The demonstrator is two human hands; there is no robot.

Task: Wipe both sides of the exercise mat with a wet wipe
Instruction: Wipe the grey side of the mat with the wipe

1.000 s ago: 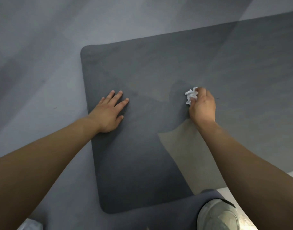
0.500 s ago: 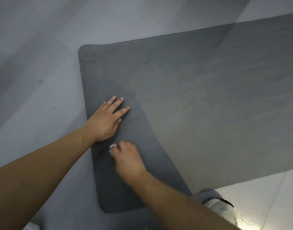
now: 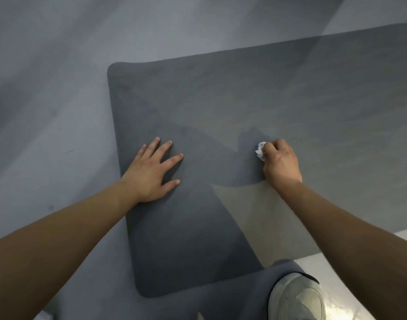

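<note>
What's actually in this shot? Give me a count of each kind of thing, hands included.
Hands: 2 (left hand flat on the mat, right hand gripping the wipe)
Exercise mats: 1 (grey mat)
Wet wipes: 1 (crumpled white wipe)
Shoes: 1 (pale shoe)
Total: 5

You're looking down at a smooth pale grey floor (image 3: 48, 107) crossed by broad soft diagonal shadows. At your lower right it turns to a brighter whitish patch (image 3: 336, 312) with a glossy glare.
</note>
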